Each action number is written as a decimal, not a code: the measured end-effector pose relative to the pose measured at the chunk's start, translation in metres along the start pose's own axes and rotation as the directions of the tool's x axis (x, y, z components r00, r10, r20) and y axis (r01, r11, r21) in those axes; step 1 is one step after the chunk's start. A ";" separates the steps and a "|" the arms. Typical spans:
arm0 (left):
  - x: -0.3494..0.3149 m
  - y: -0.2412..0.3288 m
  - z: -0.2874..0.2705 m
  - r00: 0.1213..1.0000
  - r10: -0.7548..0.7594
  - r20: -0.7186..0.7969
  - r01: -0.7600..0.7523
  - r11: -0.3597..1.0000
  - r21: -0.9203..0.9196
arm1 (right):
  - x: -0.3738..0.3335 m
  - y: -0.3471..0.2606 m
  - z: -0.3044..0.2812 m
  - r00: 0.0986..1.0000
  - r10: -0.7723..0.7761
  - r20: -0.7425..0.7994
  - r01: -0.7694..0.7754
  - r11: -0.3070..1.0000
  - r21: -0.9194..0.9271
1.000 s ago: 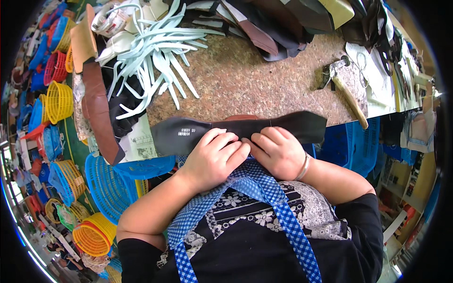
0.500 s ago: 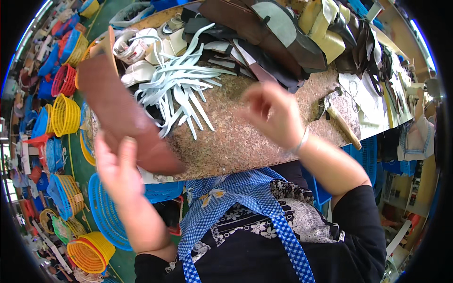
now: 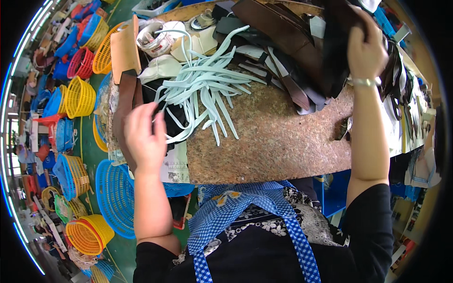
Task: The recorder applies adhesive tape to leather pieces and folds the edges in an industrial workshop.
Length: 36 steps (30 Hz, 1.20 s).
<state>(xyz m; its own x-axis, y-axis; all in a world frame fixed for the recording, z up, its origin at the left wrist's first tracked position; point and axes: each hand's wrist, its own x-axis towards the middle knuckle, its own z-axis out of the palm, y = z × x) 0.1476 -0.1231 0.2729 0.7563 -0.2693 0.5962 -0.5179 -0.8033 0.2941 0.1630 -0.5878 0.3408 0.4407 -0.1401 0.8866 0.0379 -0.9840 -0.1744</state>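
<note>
Leather (image 3: 338,42) is grasped by my right hand (image 3: 368,54). My left hand (image 3: 145,136) is loosely parted; bare table (image 3: 269,137) reaches the front edge.

Strips (image 3: 220,80) lie on the table (image 3: 273,141), left of panels (image 3: 283,35).

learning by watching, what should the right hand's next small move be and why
Probably draw the dark piece toward the speckled work surface: the right hand appears to grip it beside the pile of leather pieces, and that surface lies between pile and body.
</note>
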 end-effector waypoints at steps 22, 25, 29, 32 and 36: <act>0.074 0.012 0.025 0.947 -0.071 0.313 0.319 0.303 -0.898 | -0.115 -0.160 -0.079 0.673 -0.144 0.725 -0.499 0.636 0.589; 0.091 0.027 0.024 0.952 -0.058 0.299 0.305 0.180 -0.935 | -0.094 -0.193 -0.018 0.843 -0.262 0.469 -0.112 0.769 0.630; 0.129 0.036 0.010 0.956 -0.134 0.262 0.264 0.000 -0.964 | -0.103 -0.223 0.071 0.554 -0.581 0.596 0.325 0.810 0.488; 0.148 0.026 -0.004 0.887 -0.428 0.172 0.174 -0.035 -0.984 | -0.104 -0.222 0.104 0.394 -0.482 0.783 0.197 0.876 0.441; 0.156 0.005 -0.023 0.960 -0.258 0.109 0.114 0.007 -0.993 | -0.072 -0.218 0.087 0.288 -0.500 0.817 0.133 0.865 0.483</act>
<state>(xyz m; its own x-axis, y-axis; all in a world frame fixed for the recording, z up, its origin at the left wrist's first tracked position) 0.2540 -0.1575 0.3845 0.9031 -0.1091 0.4152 -0.3141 0.4914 0.8123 0.2011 -0.3532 0.2774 0.8402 0.5422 -0.0076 0.5248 -0.8166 -0.2404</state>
